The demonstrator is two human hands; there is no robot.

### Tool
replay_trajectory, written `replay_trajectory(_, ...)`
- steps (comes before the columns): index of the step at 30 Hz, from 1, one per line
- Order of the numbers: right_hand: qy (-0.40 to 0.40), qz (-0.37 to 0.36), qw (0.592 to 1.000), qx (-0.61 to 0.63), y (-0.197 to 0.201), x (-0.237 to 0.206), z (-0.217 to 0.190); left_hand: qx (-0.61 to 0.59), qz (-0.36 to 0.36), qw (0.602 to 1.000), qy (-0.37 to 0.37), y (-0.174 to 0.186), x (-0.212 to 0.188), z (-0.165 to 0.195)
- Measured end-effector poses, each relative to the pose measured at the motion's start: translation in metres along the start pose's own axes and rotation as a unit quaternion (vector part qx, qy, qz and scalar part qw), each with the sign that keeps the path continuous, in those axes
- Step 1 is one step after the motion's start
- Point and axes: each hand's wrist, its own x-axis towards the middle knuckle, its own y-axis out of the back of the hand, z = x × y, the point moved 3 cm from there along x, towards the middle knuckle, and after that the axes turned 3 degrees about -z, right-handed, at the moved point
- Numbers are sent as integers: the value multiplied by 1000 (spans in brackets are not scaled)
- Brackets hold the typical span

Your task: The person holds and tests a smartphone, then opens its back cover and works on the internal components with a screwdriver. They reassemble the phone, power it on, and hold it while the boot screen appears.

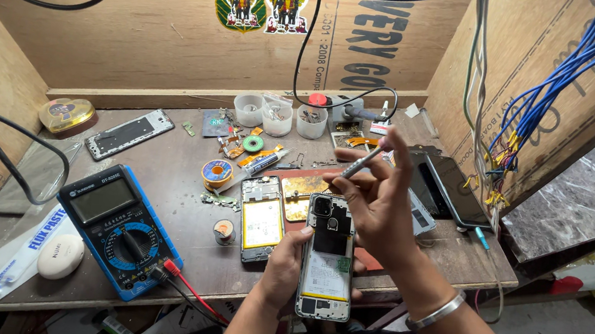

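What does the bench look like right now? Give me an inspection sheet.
Surface: wooden bench, worn and dusty, boxed in by plywood walls.
Job's things: opened phone with its back off, held upright over the bench edge; slim metal tool above its top.
Clutter: multimeter, second opened phone, solder reel, three white cups, phone frame, round tin, white oval case.
Grippers: left hand grips the opened phone; right hand pinches the tool.
Cables: blue wire bundle hanging at right; black cable overhead.
Surroundings: marble slab at right.
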Motion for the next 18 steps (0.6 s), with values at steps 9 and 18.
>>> replay_trajectory(9,16,-19,999,-37,-4,-4,11,1,5,1000,29,13,0,-2)
replay_trajectory(18,119,-61,988,-72,-10,-3,0,16,-3,999,28,13,1,-2)
